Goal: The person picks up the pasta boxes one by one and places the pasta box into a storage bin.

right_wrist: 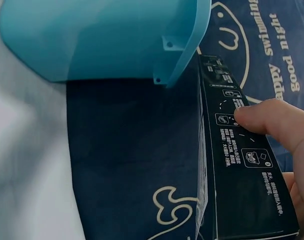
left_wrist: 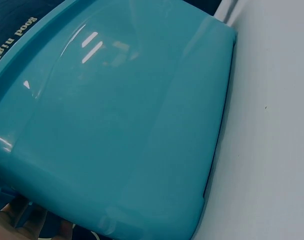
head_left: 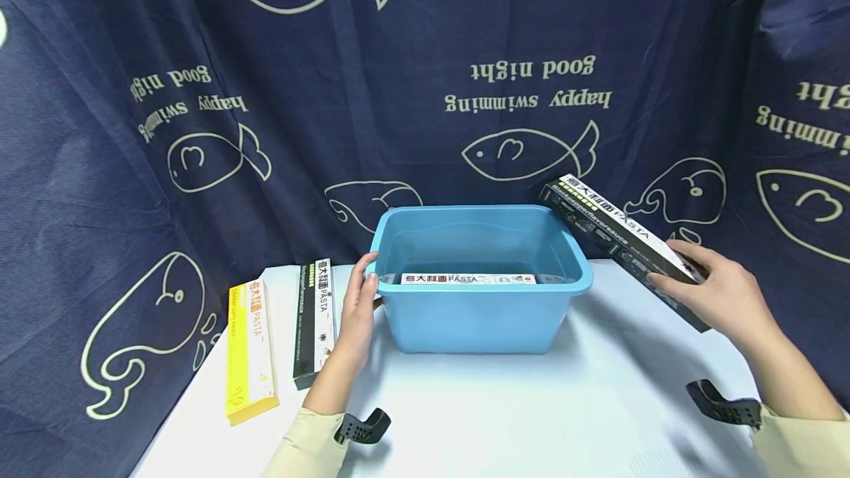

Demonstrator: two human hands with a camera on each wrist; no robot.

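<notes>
A blue plastic basin (head_left: pixel 478 323) stands on the white table with a pasta box (head_left: pixel 468 279) lying inside along its near wall. My left hand (head_left: pixel 358 308) grips the basin's left rim; in the left wrist view the basin wall (left_wrist: pixel 122 120) fills most of the picture and only some fingers (left_wrist: pixel 34 220) show at the lower left. My right hand (head_left: pixel 717 293) holds a black and white pasta box (head_left: pixel 617 242) near its lower end, thumb on the black side. That box is tilted, its far end raised beside the basin's right rim. The right wrist view shows the thumb (right_wrist: pixel 262 117) on the printed face.
Left of the basin lie a yellow and white pasta box (head_left: pixel 249 352) and another black and white pasta box (head_left: pixel 315 323). Behind the table hangs a dark blue curtain (head_left: pixel 412 94) with fish drawings. The white tabletop (head_left: pixel 498 411) extends in front of the basin.
</notes>
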